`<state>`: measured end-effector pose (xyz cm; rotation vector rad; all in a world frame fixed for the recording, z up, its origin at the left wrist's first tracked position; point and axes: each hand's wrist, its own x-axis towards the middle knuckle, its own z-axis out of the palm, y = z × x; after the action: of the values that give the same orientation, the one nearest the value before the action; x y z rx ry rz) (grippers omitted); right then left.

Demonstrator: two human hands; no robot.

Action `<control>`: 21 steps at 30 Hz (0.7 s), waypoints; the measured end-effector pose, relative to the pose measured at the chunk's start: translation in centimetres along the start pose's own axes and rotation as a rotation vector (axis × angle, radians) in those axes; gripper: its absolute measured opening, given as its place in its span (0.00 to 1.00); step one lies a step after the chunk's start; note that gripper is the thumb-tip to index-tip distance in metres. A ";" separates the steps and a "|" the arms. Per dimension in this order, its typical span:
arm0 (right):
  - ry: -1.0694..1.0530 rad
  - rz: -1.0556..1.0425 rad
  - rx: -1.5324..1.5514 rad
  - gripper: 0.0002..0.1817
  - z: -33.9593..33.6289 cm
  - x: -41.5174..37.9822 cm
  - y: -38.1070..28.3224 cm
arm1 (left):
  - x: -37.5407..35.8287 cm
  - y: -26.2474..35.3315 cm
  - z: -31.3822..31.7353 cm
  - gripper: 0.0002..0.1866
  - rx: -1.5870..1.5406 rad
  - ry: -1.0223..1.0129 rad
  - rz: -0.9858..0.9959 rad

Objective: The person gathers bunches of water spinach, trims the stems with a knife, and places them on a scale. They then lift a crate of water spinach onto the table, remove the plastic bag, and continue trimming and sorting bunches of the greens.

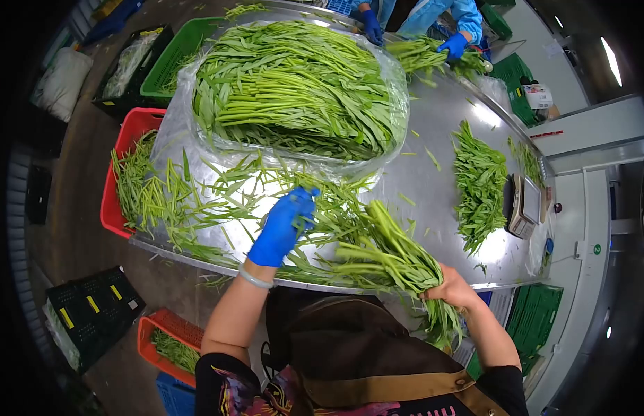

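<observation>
1. The bundle of long, green, leafy stalks (398, 251) is extending over the near edge of the shiny metal table (429, 197); it is presumably handling light, stems firm and leaves easily bruising, its gathered middle offering the best hold.
2. The bare right hand (451, 287) is gripping its leafy part, the forearm angling inward.
3. The blue-gloved left hand (280, 229) is reaching forward over loose green stems (329, 204), fingers partly curling; their hold cannot be told.

Vegetable-packing workroom: metal tabletop (433, 187) (heaped with leafy greens (301, 90)), weighing scale (525, 206), stacked plastic crates (533, 312).
</observation>
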<state>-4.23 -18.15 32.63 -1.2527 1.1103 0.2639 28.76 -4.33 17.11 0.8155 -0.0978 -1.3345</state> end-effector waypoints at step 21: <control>-0.057 0.099 0.249 0.34 -1.6 0.2 3.0 | 2.5 -4.2 -5.1 0.17 0.014 -0.009 0.192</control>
<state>-7.03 -18.50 30.73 -0.9663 1.1207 0.2267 28.59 -4.17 10.02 0.7914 -0.1884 -1.1575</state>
